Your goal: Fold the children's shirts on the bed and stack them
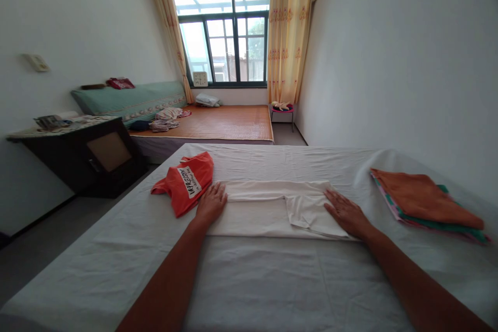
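- So, closest to the camera were two bare forearms reaching out over a bed covered with a white sheet point(249, 280), a bit wrinkled.
- Left hand point(210, 203) lay flat, palm down, fingers spread and loose, not gripping anything, pressing on the left end of a cream-white folded garment point(268, 207).
- Right hand point(346, 213) was the same deal: open, flat, fingers together, resting on the right end of that garment, right over a folded-in flap.
- The garment itself sat in the middle of the bed, folded into a long rectangle running left to right between the two hands, with one layer tucked over along the top edge.
- Just beside the left hand, touching or nearly touching the garment's left end, was a crumpled orange-red shirt point(185, 182) with a white printed label. Couldn't read the text.
- Off to the right, well apart from the right hand, a stack of folded clothes point(424, 201) sat near the bed's edge: orange piece on top, green and pinkish layers underneath.
- Past the bed on the left was a dark wooden cabinet point(81, 158) against the wall with some clutter on top.
- Farther back, a low platform with a woven mat point(229, 122), a green bolster point(128, 99) and loose clothes on it.
- At the very back, a window point(229, 36) with yellow curtains point(290, 26), a small white clock point(199, 79) on the sill, and a little stool point(282, 109) in the corner.
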Motion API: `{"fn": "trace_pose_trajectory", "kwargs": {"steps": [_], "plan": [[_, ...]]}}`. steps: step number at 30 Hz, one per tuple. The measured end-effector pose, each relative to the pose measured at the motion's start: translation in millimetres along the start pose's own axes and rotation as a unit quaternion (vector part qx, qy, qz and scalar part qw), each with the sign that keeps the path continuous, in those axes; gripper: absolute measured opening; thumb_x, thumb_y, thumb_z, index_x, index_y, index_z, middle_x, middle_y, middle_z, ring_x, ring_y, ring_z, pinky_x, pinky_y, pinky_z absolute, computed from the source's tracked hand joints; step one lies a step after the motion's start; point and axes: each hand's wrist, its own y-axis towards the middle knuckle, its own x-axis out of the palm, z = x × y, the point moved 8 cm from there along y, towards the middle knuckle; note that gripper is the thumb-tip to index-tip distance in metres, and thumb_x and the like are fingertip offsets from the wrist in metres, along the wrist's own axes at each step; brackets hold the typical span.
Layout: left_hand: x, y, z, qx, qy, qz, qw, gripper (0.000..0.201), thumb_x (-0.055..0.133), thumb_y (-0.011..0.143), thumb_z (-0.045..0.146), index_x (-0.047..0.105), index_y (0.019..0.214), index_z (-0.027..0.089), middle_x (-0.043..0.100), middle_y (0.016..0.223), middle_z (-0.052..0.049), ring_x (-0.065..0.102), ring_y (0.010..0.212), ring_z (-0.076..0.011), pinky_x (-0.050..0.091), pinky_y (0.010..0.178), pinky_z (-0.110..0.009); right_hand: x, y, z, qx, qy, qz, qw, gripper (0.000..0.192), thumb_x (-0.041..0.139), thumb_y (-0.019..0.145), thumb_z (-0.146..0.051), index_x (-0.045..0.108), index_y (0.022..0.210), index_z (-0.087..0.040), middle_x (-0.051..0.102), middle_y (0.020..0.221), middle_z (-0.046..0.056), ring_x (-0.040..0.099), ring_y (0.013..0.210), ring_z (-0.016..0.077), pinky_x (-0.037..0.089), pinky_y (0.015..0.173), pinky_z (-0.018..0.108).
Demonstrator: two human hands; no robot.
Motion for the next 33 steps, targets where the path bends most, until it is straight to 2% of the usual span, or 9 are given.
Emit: {"fn": "trace_pose_trajectory", "kwargs": {"steps": [3, 6, 13, 18, 23, 26, 29, 31, 33], "plan": [[2.3, 2.1, -3.6, -0.009, 0.002, 0.002, 1.000, 0.051, 0.028, 0.097, 0.033, 0.044, 0.142, 0.014, 0.037, 0.152, -0.011, 0.032, 0.141, -0.0231, 0.023, 0.116, -0.038, 0.9, -2.7, 13.4, 0.015, 0.004, 0.020, 1.000, 0.059, 0.024, 0.095, -0.050, 0.040, 0.145, -0.025, 0.037, 0.152, 0.005, 0.037, 0.138, 0.0244, 0.031, 0.111, 0.045], [-0.7, 2.8, -8.9, -0.022, -0.010, 0.018, 1.000, 0.048, 0.029, 0.096, 0.027, 0.048, 0.139, 0.014, 0.040, 0.150, -0.011, 0.036, 0.138, -0.0228, 0.028, 0.114, -0.037, -1.1, -1.3, 13.2, 0.017, 0.012, 0.026, 0.999, 0.058, 0.024, 0.094, -0.051, 0.043, 0.144, -0.026, 0.042, 0.149, 0.006, 0.039, 0.137, 0.0247, 0.032, 0.110, 0.046], [-22.4, -3.6, -19.1, -0.074, -0.001, 0.024, 0.997, 0.047, 0.042, 0.092, 0.031, 0.049, 0.133, 0.011, 0.055, 0.133, -0.017, 0.049, 0.125, -0.0261, 0.036, 0.106, -0.037, -7.4, 0.4, 17.2, -0.015, 0.048, 0.034, 0.998, 0.055, 0.029, 0.094, -0.047, 0.047, 0.141, -0.024, 0.045, 0.148, 0.005, 0.040, 0.136, 0.0230, 0.032, 0.111, 0.042], [-32.6, -7.7, -27.5, -0.148, 0.013, -0.054, 0.987, 0.046, 0.044, 0.090, 0.048, 0.057, 0.115, 0.011, 0.063, 0.116, -0.018, 0.060, 0.109, -0.0296, 0.045, 0.088, -0.035, -13.9, -0.6, 18.5, -0.026, 0.080, 0.035, 0.996, 0.053, 0.033, 0.093, -0.044, 0.051, 0.138, -0.024, 0.049, 0.145, 0.005, 0.043, 0.133, 0.0237, 0.034, 0.110, 0.042], [-39.2, -6.3, -24.9, -0.164, -0.008, -0.111, 0.980, 0.045, 0.044, 0.088, 0.051, 0.062, 0.102, 0.011, 0.066, 0.114, -0.020, 0.061, 0.107, -0.0319, 0.046, 0.083, -0.035, -17.5, -1.3, 21.8, -0.017, 0.113, 0.044, 0.992, 0.051, 0.036, 0.091, -0.041, 0.055, 0.134, -0.020, 0.053, 0.140, 0.007, 0.048, 0.128, 0.0245, 0.039, 0.106, 0.040], [-40.5, -3.4, -18.1, -0.143, -0.020, -0.118, 0.982, 0.035, 0.046, 0.087, 0.043, 0.063, 0.096, 0.013, 0.068, 0.111, -0.016, 0.063, 0.102, -0.0273, 0.045, 0.081, -0.030, -20.8, -0.4, 27.6, 0.002, 0.136, 0.056, 0.989, 0.048, 0.039, 0.090, -0.036, 0.057, 0.131, -0.020, 0.055, 0.139, 0.007, 0.050, 0.126, 0.0248, 0.040, 0.105, 0.040], [-48.4, 2.8, -1.9, -0.108, -0.045, -0.080, 0.990, 0.027, 0.047, 0.086, 0.034, 0.060, 0.100, 0.016, 0.069, 0.105, -0.012, 0.065, 0.097, -0.0244, 0.045, 0.081, -0.028, -31.3, 1.1, 32.1, 0.016, 0.166, 0.091, 0.982, 0.043, 0.041, 0.087, -0.029, 0.061, 0.125, -0.019, 0.059, 0.133, 0.009, 0.053, 0.122, 0.0243, 0.041, 0.105, 0.039], [-58.5, 8.6, 20.7, -0.072, -0.084, -0.043, 0.993, 0.027, 0.046, 0.085, 0.033, 0.058, 0.103, 0.016, 0.069, 0.101, -0.011, 0.065, 0.094, -0.0243, 0.045, 0.081, -0.028, -42.6, 1.2, 33.5, 0.017, 0.191, 0.133, 0.972, 0.041, 0.042, 0.086, -0.026, 0.063, 0.120, -0.017, 0.063, 0.126, 0.010, 0.057, 0.117, 0.0239, 0.042, 0.103, 0.039], [-69.0, 14.4, 54.6, -0.030, -0.160, -0.024, 0.986, 0.028, 0.045, 0.086, 0.033, 0.057, 0.104, 0.016, 0.068, 0.098, -0.009, 0.064, 0.093, -0.0241, 0.046, 0.080, -0.029, -53.0, -0.1, 35.6, 0.023, 0.212, 0.176, 0.961, 0.038, 0.043, 0.084, -0.024, 0.064, 0.115, -0.016, 0.066, 0.120, 0.011, 0.060, 0.112, 0.0235, 0.044, 0.101, 0.039]]}}
